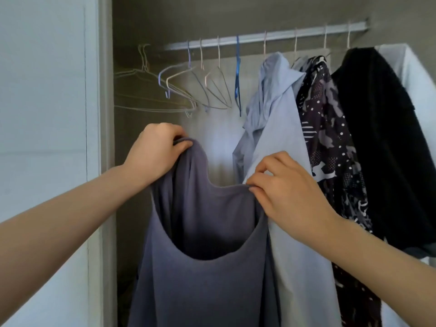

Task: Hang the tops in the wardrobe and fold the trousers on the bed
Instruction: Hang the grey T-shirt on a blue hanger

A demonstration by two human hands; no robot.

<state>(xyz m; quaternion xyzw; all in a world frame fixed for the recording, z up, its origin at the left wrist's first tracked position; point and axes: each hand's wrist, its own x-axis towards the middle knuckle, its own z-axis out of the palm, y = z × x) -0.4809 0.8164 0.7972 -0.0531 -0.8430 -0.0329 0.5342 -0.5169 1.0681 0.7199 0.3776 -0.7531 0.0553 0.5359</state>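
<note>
I hold a grey-blue sleeveless top (205,274) up in front of the open wardrobe. My left hand (155,149) grips its left shoulder strap, raised higher. My right hand (287,187) pinches the neckline edge at the right, lower down. The top hangs loose below both hands, its wide neck opening facing me. Several empty wire hangers (179,90) hang on the white rail (266,36) above and behind my left hand. No hanger is inside the top.
On the rail to the right hang a pale blue shirt (278,128), a dark patterned top (330,142), a black garment (382,142) and something white (417,74). The wardrobe's white door frame (99,114) stands at the left.
</note>
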